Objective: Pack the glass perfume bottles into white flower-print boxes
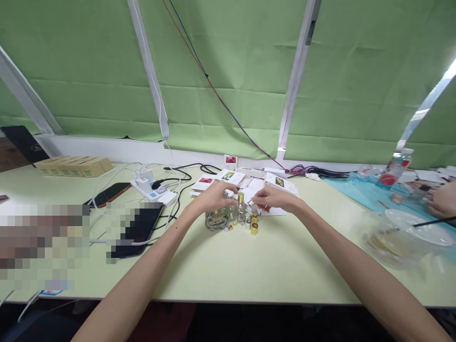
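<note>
My left hand [216, 195] curls around the upper part of a clear glass perfume bottle [232, 212], its fingers partly hiding the glass. Between the fingertips of my right hand [268, 198] is a small silver cap [251, 203]. A slim glass bottle with a gold cap [241, 197] stands upright between both hands. Below my left hand sits a wide, rounded perfume bottle [216, 220]. Gold caps [254, 229] and a silver-coloured cap [248, 221] rest on the table in front, with several tiny loose pieces [231, 228] nearby.
White printed boxes [281, 183] lie behind the bottles. To the left are a dark tablet [142, 228], a phone [113, 194], a power strip [149, 189] and tangled cables. A plastic bowl [388, 240] and another person's hand [443, 199] are at the right.
</note>
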Tool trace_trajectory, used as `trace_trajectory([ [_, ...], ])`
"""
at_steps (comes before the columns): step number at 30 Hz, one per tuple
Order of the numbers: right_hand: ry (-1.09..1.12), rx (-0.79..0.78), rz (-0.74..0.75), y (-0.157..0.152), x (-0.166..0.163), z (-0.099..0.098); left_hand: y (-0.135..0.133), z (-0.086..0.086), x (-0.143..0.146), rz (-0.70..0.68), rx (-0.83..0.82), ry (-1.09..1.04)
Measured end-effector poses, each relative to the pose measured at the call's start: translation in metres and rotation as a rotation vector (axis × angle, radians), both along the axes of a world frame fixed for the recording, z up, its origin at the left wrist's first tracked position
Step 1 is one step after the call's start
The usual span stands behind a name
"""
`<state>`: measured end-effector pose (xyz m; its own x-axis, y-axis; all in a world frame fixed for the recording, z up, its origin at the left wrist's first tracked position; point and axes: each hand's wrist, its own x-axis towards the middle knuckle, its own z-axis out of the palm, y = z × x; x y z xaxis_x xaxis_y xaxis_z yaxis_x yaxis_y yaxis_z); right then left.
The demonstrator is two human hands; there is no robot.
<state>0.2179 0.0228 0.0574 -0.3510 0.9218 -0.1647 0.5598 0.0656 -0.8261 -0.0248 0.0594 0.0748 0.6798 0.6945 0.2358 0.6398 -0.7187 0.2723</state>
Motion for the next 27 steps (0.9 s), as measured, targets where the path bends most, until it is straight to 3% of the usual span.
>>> trace_trajectory([
  [7, 0.607, -0.31, 0.238, 0.001, 0.03, -0.016, -0.015, -0.001, 0.002, -0.014, 0.056, -0.105],
  [13, 0.745, -0.344, 0.28, -0.003, 0.033, -0.024, -0.024, -0.003, 0.009, -0.089, 0.147, -0.176],
  [18, 0.628, -0.222, 0.203, -0.004, 0.028, -0.021, -0.037, -0.001, 0.017, -0.1, 0.188, -0.191],
  [23, 0.189, 0.099, -0.067, -0.003, 0.013, -0.019, -0.035, -0.004, 0.019, -0.043, 0.2, -0.143],
  [27, -0.093, 0.302, -0.148, 0.001, -0.003, -0.023, -0.03, -0.009, 0.018, -0.013, 0.189, -0.132],
])
